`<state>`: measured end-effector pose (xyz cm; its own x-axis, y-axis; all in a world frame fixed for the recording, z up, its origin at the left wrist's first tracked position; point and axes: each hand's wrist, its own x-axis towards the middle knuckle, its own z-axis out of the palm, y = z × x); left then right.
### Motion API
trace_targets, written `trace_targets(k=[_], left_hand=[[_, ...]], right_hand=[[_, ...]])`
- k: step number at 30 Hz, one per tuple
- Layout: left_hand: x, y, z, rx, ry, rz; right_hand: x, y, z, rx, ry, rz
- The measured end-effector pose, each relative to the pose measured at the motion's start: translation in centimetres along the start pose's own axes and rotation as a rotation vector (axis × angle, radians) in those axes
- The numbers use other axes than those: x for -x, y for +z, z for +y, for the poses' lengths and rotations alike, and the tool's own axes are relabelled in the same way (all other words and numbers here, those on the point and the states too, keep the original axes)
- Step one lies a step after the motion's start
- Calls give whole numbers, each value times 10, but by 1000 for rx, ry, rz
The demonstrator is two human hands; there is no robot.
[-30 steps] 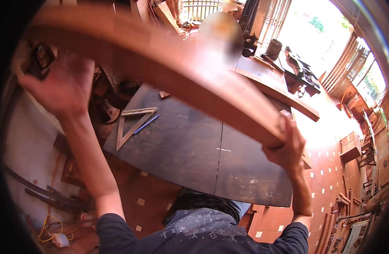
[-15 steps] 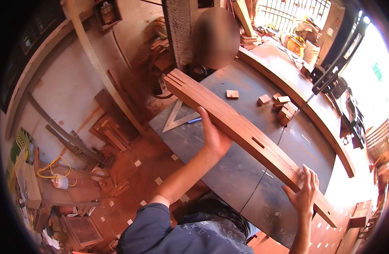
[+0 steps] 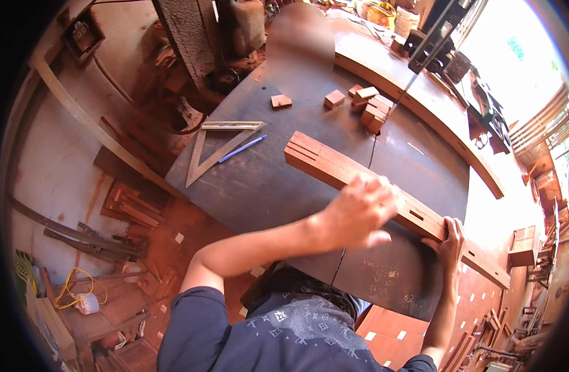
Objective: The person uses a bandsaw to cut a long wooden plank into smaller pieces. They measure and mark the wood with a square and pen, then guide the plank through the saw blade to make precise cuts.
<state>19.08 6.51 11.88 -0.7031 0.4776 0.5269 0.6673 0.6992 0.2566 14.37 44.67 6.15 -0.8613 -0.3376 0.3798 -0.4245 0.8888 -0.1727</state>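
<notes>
A long reddish-brown wooden beam with slots cut in it lies slanting across the dark tabletop; its right end juts past the table's edge. My right hand grips the beam near that end, fingers over the far side and thumb on the near side. Over the beam's middle is my left hand, slightly blurred, with its fingers loosely bent and its thumb held apart. No grip on the beam shows there. Left of the beam lie a triangular set square and a blue pen.
Small wooden blocks are clustered beyond the beam, with a single block farther left. A long curved wooden piece runs along the table's far right side. Someone's blurred head shows at the far edge. A pillar stands behind.
The beam has shifted right and nearer, uncovering the set square and pen. My left hand has let go of its side and moved right, above it. My right hand still holds it.
</notes>
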Motion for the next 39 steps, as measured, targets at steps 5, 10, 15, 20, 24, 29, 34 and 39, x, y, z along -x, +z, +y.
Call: trace_targets(k=[5,10,15,20,24,29,34,39], left_hand=[[-16,42,-62,-132,-108,-391],[-3,49,-52,-152,-105,-355],[2,54,-44,-166,-120,-331],[0,53,-41,-190,-90,-295],[-10,69,-40,-178,-75,-255],[-60,107,-31,-177,-60,-235],[-91,132,-30,-98,-78,-189],[-50,107,-44,-123,-46,75]], right_hand=[[11,-6,6,106,-52,30],[64,-12,-5,279,370,471],[123,-10,67,-410,1218,299],[75,-12,94,-1088,1370,147],[39,-6,86,-1160,1401,314],[15,11,162,-1455,1283,468],[-1,38,243,-1533,1135,735],[-6,46,226,-1411,1160,784]])
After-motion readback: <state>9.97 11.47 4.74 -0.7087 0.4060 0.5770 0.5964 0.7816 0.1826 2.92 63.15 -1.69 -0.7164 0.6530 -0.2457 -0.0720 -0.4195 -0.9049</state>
